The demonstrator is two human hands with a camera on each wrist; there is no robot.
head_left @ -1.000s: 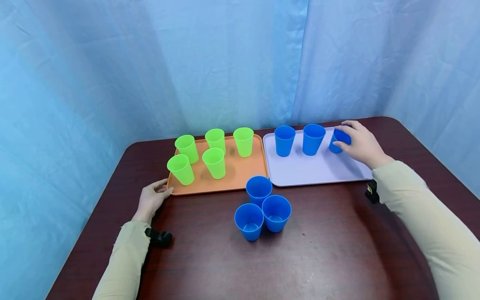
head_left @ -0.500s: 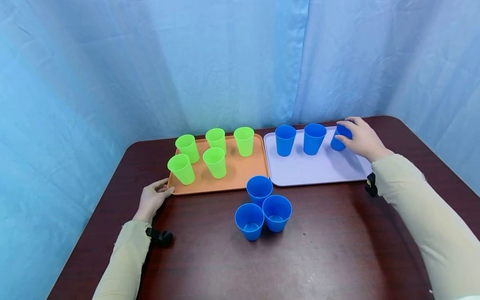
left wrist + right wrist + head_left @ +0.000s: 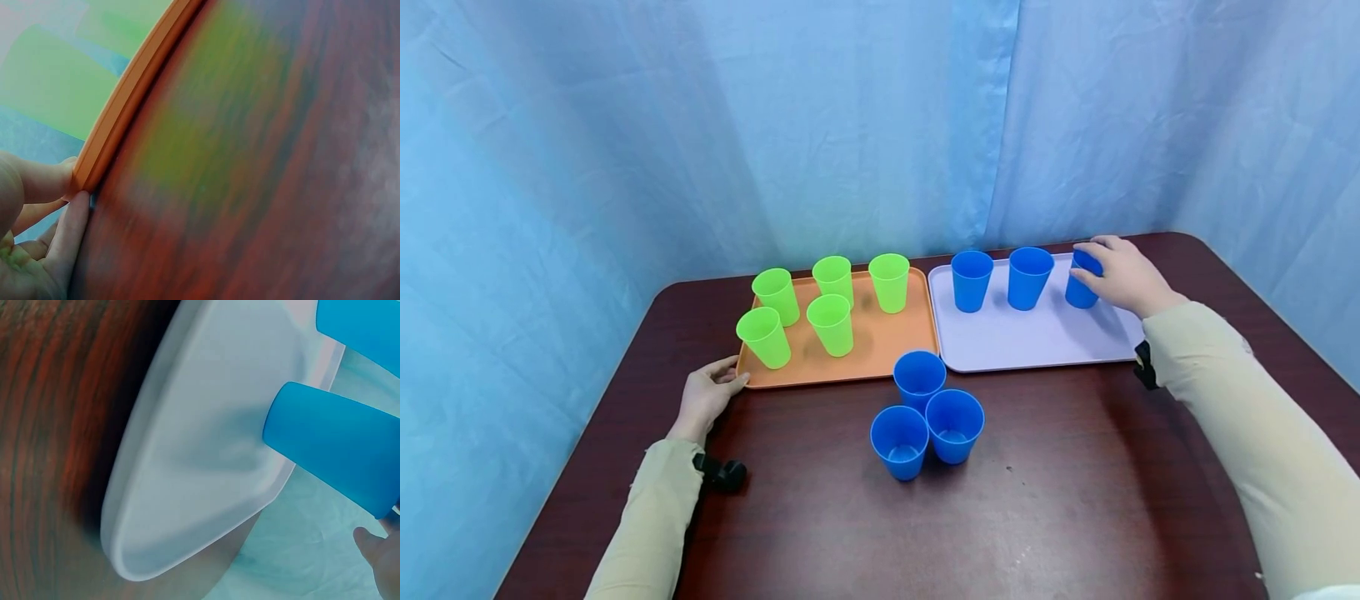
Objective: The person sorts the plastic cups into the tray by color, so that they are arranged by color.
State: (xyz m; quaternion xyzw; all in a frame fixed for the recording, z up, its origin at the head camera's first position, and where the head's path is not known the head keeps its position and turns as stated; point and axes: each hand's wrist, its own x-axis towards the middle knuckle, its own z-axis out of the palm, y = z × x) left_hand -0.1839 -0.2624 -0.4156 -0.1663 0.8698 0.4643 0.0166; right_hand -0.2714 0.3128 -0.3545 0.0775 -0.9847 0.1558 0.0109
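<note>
My left hand (image 3: pixel 703 400) pinches the near left corner of an orange tray (image 3: pixel 880 354); the left wrist view has its fingers at the tray's rim (image 3: pixel 115 112). Several green cups (image 3: pixel 835 327) stand upright on that tray. At the far right, my right hand (image 3: pixel 1126 279) is round the top of a blue cup (image 3: pixel 1081 292) standing on the lilac tray (image 3: pixel 1000 346). In the right wrist view the thumb (image 3: pixel 370 545) shows apart from this cup (image 3: pixel 331 440), and the other fingers are mostly hidden. Two more blue cups (image 3: pixel 972 283) stand left of it.
Three blue cups (image 3: pixel 952 427) stand close together on the dark wooden table (image 3: pixel 820 517), in front of where the trays meet. A light blue curtain (image 3: pixel 865 125) hangs behind the table and along its sides.
My right hand has moved slightly right with the blue cup, which then came down onto the lilac tray. The left hand has kept its place at the orange tray's corner.
</note>
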